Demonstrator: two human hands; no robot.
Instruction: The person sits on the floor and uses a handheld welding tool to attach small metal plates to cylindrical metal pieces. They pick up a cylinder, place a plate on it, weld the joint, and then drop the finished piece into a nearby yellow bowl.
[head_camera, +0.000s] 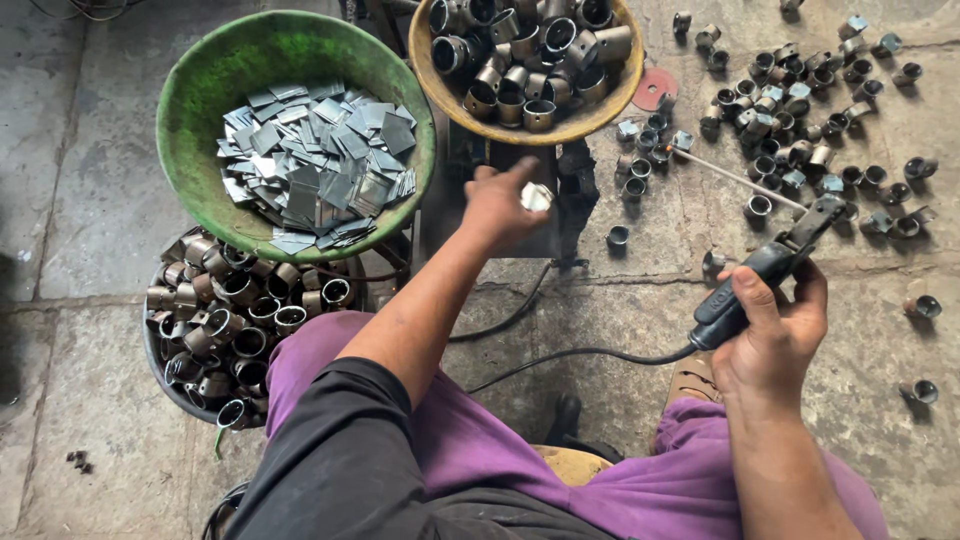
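My left hand (500, 205) reaches forward over a dark metal stand (575, 200) and pinches a small shiny metal piece (537, 196) between thumb and fingers. My right hand (770, 335) grips the black handle of a welding electrode holder (760, 275), whose thin rod (735, 180) points up and left. A black cable (570, 355) runs from the handle across the floor. I sit with purple trousers and a dark sleeve in view.
A green bowl (200, 90) of flat metal squares sits at upper left. Below it is a dark tub of short metal rings (235, 320). A tan bowl (590, 125) of rings stands ahead. Several loose rings (800, 110) lie scattered on the concrete floor at right.
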